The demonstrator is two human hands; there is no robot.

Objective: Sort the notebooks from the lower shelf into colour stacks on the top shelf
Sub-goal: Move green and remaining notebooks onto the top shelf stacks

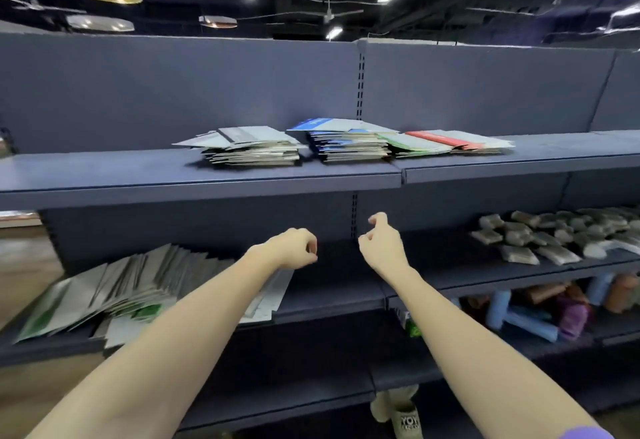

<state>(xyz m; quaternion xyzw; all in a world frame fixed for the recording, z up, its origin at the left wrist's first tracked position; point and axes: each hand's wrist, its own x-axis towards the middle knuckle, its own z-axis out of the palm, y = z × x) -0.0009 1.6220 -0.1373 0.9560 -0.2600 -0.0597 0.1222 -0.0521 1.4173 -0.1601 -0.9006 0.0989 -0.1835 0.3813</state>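
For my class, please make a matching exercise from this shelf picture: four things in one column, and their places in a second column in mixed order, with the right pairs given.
Things
1. blue stack
2. grey stack
3. red and green stack
4. unsorted notebooks

Places
A. lower shelf, at the left
B. top shelf, leftmost of the three stacks
C. top shelf, middle of the three stacks
D. top shelf, rightmost of the three stacks

Pairs: 1-C, 2-B, 3-D, 4-A
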